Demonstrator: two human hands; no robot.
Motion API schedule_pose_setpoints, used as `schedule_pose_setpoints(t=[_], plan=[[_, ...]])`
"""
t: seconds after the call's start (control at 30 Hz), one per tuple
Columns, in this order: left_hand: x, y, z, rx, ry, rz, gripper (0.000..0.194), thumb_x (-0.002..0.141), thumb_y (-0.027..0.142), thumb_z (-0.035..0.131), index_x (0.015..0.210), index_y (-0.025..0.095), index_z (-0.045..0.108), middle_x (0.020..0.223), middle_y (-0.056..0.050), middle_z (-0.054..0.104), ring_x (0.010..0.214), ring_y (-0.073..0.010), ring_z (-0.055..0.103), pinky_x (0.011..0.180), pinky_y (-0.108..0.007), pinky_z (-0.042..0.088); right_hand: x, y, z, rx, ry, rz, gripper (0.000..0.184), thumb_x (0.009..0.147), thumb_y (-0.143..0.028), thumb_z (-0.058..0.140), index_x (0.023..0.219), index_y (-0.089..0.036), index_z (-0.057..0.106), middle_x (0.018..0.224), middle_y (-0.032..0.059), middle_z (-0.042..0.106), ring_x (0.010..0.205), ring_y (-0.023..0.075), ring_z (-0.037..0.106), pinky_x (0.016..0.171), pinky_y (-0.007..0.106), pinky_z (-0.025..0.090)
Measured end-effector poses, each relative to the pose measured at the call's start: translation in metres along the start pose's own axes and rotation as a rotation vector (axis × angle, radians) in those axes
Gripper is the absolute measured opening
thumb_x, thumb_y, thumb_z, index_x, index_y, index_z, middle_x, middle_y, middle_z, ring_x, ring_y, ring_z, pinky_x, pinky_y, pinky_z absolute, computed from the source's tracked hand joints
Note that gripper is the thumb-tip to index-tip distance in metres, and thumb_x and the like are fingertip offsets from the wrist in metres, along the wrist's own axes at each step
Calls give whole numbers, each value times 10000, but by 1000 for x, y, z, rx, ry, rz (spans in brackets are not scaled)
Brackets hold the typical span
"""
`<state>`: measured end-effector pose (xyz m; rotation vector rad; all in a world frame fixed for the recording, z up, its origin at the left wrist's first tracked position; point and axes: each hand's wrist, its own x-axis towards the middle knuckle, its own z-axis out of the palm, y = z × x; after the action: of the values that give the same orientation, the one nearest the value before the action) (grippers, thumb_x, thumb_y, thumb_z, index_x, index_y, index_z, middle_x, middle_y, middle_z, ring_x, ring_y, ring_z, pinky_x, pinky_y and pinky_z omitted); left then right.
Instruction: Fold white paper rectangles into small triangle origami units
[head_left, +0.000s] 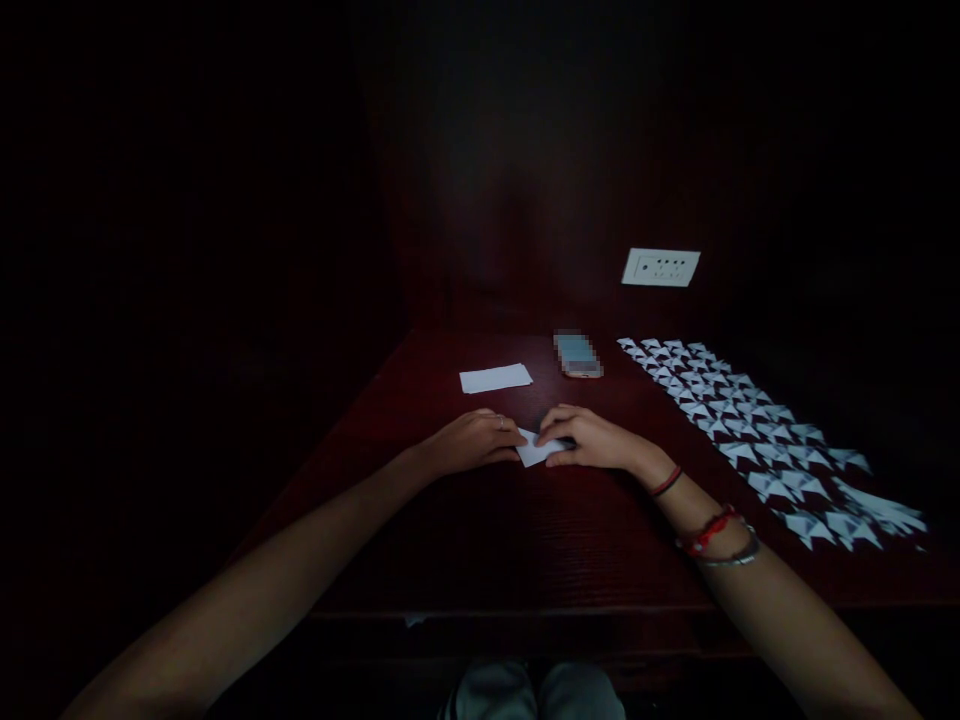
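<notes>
A small piece of white paper [532, 450] lies at the middle of the dark red table, between both hands. My left hand [476, 440] pinches its left edge, thumb and fingers together. On the right side, my right hand [589, 437] has its fingers bent over the paper, which partly hides it. Just beyond the hands sits a stack of white paper slips [495, 378]. Rows of folded white paper pieces [739, 410] with pointed corners spread along the right of the table.
A phone [577, 355] with a blurred screen lies near the back wall. Several white strips [881, 507] rest by the nearest folded pieces at the right. A white socket plate [661, 267] is on the wall. The table's front edge [517, 612] runs above my knees.
</notes>
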<state>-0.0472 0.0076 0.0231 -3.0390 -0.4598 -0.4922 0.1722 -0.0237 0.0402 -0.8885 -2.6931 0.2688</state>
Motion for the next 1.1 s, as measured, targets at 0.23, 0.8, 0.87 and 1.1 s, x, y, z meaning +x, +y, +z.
schedule_pose_setpoints(t=[0.23,0.8,0.87,1.1], plan=[[-1,2,-2,-8,-11,-36,272,794,377,429,984,212,532,870,-20,570,835,-143,520,770,-274,359,3,-4,3,-61,86,3,176,775,-271,453,816,-184,600,828,38,563,823,149,480,791,310,302],[13,16,-4,-513,325,-405,122,791,250,392,808,163,476,737,14,493,656,-93,468,577,-201,387,17,-16,16,219,506,243,78,704,-145,474,694,-161,550,691,5,540,658,100,492,616,213,367],[14,19,-5,-456,332,-380,114,788,242,402,805,170,489,777,9,494,704,-103,469,615,-214,392,17,-16,17,204,528,233,72,695,-133,482,678,-162,546,671,-1,532,640,98,487,605,212,367],[15,22,-9,-325,401,-319,116,802,172,382,772,167,495,841,-13,462,816,-121,449,743,-257,372,17,-21,18,210,545,192,67,697,-134,490,678,-167,544,676,-3,524,639,99,483,611,218,374]])
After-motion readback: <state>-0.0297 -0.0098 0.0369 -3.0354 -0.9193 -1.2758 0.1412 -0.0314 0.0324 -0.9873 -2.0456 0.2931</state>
